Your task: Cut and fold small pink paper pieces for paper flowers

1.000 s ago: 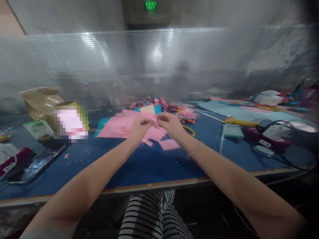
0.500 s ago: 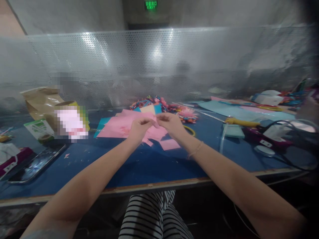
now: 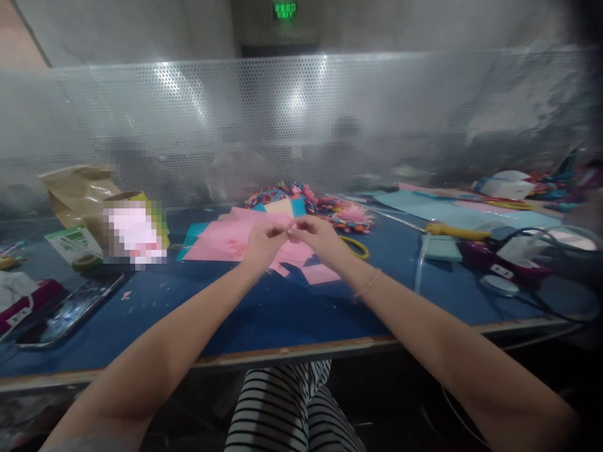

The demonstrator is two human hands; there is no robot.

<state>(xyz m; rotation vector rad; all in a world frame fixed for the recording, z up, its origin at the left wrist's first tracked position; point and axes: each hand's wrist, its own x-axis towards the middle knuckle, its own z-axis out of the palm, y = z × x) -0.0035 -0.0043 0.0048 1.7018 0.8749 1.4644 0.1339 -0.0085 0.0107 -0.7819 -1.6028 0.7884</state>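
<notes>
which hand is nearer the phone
Left. The left hand is at the pink paper, to the right of the phone; the right hand is beside it, farther right.

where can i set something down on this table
Mostly bare blue tabletop lies between the forearms, from the pink paper to the front edge; another patch, with scraps, between phone and left forearm. Paper crowds the left hand and right hand.

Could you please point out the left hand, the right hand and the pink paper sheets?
Left hand [image 3: 262,244]: head view, middle of the hand.
Right hand [image 3: 322,238]: head view, middle of the hand.
Pink paper sheets [image 3: 221,240]: head view, exposed left part.
</notes>
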